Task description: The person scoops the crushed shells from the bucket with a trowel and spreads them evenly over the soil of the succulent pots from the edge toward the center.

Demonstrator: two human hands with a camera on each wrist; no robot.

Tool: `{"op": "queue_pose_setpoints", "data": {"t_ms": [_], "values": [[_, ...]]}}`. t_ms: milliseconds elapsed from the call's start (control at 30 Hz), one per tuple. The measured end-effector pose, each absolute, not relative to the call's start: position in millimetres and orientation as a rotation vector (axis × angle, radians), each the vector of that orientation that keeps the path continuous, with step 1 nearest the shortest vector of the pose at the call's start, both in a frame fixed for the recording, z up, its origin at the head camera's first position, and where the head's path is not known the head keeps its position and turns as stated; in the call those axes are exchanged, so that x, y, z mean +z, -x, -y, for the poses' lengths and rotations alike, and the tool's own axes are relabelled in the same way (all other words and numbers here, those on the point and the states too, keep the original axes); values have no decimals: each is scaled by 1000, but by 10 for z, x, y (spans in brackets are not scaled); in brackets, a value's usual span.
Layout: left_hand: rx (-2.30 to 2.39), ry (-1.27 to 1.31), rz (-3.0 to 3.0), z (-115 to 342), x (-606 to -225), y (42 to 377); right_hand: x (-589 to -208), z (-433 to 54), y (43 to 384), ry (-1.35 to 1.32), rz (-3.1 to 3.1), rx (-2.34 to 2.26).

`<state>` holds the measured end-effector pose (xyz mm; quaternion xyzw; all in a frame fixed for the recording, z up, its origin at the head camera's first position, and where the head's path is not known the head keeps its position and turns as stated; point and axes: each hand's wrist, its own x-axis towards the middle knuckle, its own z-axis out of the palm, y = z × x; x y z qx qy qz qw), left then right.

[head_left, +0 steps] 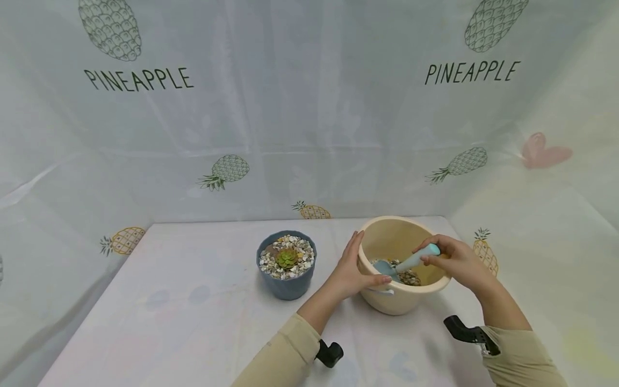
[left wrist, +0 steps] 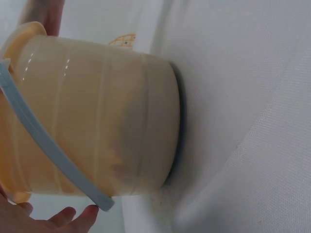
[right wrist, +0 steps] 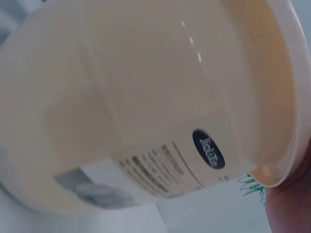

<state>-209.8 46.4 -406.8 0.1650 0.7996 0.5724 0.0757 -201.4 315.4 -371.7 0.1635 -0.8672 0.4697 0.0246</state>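
A cream plastic bucket (head_left: 394, 305) stands on the table at right of centre, with mixed pebbles (head_left: 410, 278) in its bottom. My left hand (head_left: 349, 272) grips its left rim, the thumb lying over the front edge. Inside the bucket is a small light-blue trowel (head_left: 417, 259); my right hand (head_left: 456, 263) holds it by the handle, and its blade reaches the pebbles. The left wrist view shows the bucket's blue-grey carrying handle (left wrist: 53, 145) hanging down its side near my left fingertips. In the right wrist view the bucket's wall hides the trowel.
Left of the bucket stands a blue-grey flowerpot (head_left: 286, 290) with a green succulent (head_left: 287, 258) among pale stones. A white cloth covers the table (head_left: 193, 322). Behind it hangs a pineapple-print curtain (head_left: 309, 118). The bucket's outside carries a printed label (right wrist: 160, 170).
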Motion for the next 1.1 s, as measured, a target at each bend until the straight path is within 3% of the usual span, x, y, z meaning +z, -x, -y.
{"op": "queue_pose_setpoints", "data": {"t_ms": [633,1100], "values": [[1731,-477,-2381,-464,-4054,2086,-3953,-3084,2068,-569,1936,1962],[1660,-479,-2459,-456,-4027,2087,-3876,-3026,2029,-245,1754,2088]]}}
